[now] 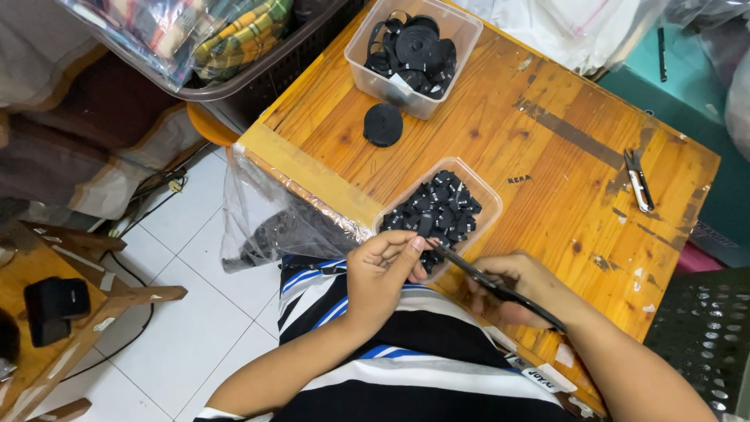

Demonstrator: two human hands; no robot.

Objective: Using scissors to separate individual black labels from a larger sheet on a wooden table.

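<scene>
My left hand (383,273) pinches a small, light, floppy black label piece (423,244) by its edge, while my right hand (516,293) grips closed around the scissors (500,289) above the clear tray (488,195).

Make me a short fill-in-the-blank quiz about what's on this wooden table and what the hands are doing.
1. The right hand holds black ____.
2. The tub nearest the left hand is full of small ____ pieces.
3. A black roll lies on the ____ beside the far tub.

Missing words: scissors; black; table
</scene>
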